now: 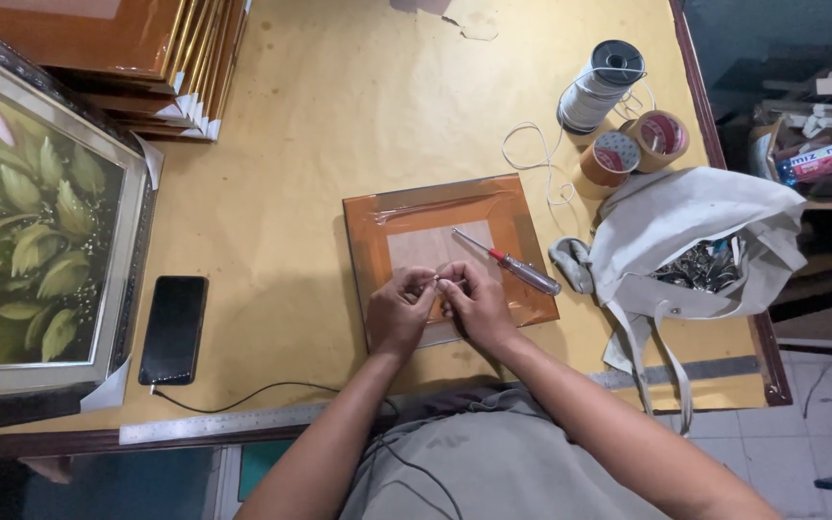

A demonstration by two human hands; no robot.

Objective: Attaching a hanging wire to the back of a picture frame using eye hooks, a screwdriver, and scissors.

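Yellow worktable (339, 116), centre frame: small frame (411, 226) lies face-down w/ screwdriver (507, 262) on it. Left hand (400, 310) & right hand (472, 300) meet over its lower edge, fingertips pressed together pinching sth tiny; can't tell what.

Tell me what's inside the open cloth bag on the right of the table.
The cloth bag gapes open, showing a heap of small dark metal pieces; they are too small to identify. The cloth folds cover the rest of its contents. Both hands work apart from it, over the frame back.

Yellow table (339, 106) bears small frame (450, 252); phone (173, 328); steel ruler (223, 422); tape rolls (634, 146); cloth bag (686, 231).
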